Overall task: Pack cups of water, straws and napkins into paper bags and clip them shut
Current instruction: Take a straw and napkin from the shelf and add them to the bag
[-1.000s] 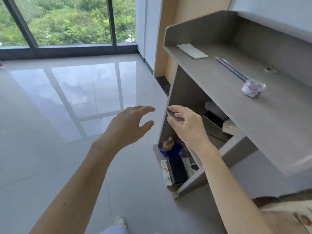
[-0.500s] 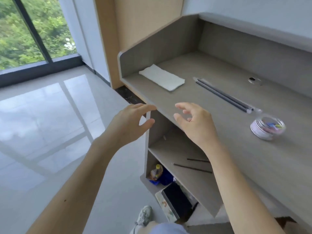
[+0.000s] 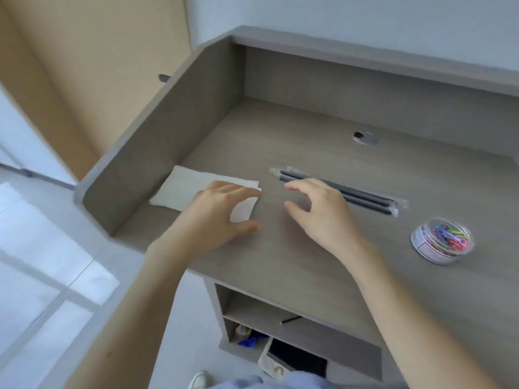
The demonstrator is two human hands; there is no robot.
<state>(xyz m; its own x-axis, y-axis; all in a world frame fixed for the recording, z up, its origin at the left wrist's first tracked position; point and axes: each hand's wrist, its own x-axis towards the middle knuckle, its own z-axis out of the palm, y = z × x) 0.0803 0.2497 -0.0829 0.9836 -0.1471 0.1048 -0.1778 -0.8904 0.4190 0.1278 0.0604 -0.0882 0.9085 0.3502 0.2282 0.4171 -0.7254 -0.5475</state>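
Note:
A white folded napkin (image 3: 185, 188) lies at the left of the grey desk (image 3: 295, 256). My left hand (image 3: 216, 217) hovers over its right end with relaxed, spread fingers and holds nothing. Black straws in clear wrappers (image 3: 365, 196) lie across the middle of the desk. My right hand (image 3: 320, 217) hovers with loosely curved fingers just in front of their left end, empty. A small clear round tub of coloured clips (image 3: 442, 244) stands at the right. No cup or paper bag is in view.
The desk has a raised back wall (image 3: 365, 88) and left side wall (image 3: 168, 130). A metal cable hole (image 3: 364, 138) sits near the back. Under the desk, open shelves (image 3: 295, 329) hold a thin dark stick, a bottle and boxes. Glossy floor (image 3: 50, 276) lies to the left.
The view has swung from the floor and shelves up onto the desk top. Both hands have moved forward over the desk, the left above the napkin, the right near the straws.

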